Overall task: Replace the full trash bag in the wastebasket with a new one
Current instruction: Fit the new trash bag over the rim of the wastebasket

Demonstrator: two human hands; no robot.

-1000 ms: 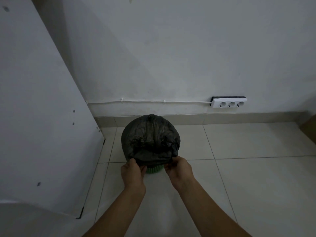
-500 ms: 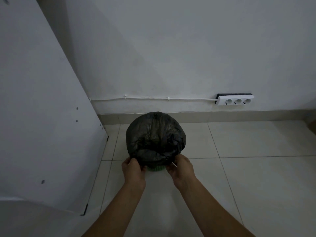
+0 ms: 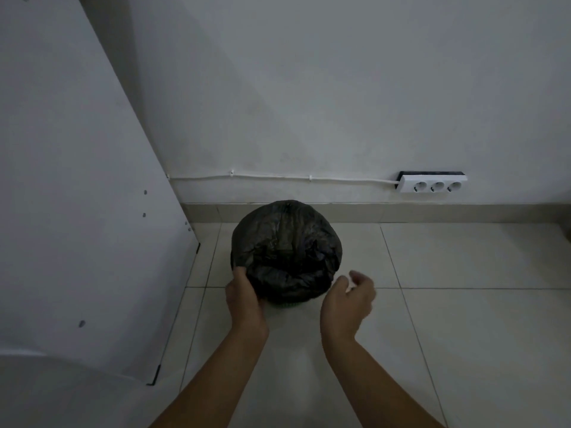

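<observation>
A black trash bag covers the mouth and sides of a small wastebasket on the tiled floor. Only a thin green strip of the wastebasket shows below the bag's lower edge. My left hand lies against the bag's left near side, fingers curled on the plastic edge. My right hand hovers just right of the basket, off the bag, its fingers loosely curled and holding nothing.
A white cabinet panel stands close on the left. The white wall runs behind the basket, with a white cable and a three-socket power strip low on the right. Pale floor tiles extend right and toward me.
My right hand has let go of the bag's edge and moved out to the right. My left hand has slid up the bag's left side. The bag now hides more of the green basket.
</observation>
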